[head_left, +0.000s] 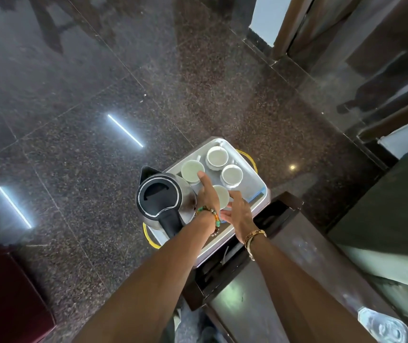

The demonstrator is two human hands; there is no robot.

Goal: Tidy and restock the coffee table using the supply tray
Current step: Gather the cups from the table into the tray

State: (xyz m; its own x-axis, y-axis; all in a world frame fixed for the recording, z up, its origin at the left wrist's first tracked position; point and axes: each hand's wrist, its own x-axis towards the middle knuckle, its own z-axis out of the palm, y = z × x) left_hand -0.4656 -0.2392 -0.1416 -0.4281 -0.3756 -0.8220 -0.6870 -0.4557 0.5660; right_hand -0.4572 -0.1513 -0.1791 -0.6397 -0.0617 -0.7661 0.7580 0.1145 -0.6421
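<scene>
Your left hand [206, 194] and right hand [237, 210] cover most of the nearest cup [222, 195], so you cannot tell whether either touches it. Below your right forearm, the glass dish [383, 326] is cut off by the frame's bottom edge.

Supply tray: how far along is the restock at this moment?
Early. Done: nothing visibly unloaded; the kettle and four white cups sit on the tray. In hand: the left hand and right hand reach over the nearest cup, neither clearly gripping. Left: moving everything to the table.
</scene>
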